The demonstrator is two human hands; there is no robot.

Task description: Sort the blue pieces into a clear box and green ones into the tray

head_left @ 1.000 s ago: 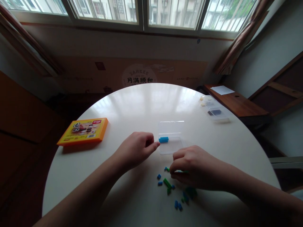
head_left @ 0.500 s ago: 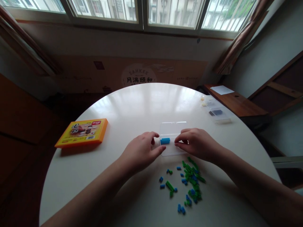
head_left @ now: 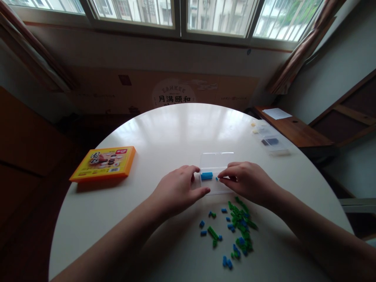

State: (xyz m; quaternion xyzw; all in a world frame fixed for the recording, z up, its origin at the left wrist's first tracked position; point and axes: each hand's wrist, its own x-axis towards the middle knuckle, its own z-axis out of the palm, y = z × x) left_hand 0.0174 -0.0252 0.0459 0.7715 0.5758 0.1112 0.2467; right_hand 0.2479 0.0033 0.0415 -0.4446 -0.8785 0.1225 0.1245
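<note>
A clear plastic box stands on the white table with its see-through lid raised at the back. Inside, at the left end, lies a row of light-blue toy bricks. My left hand curls round the box's left end, index finger at the back corner and thumb along the front edge. Over the right half of the box, my right hand pinches a small blue brick that peeks out at its fingertips. In front of the box lies a loose pile of green and blue bricks.
An orange and yellow board-game box lies at the table's left edge. Toward the right edge sits another clear container with dark contents. A wooden desk with a paper stands beyond the round table.
A small blue brick now shows at my right fingertips, hidden before. My left thumb has slid toward the box's front edge. The whole view has shifted slightly.
</note>
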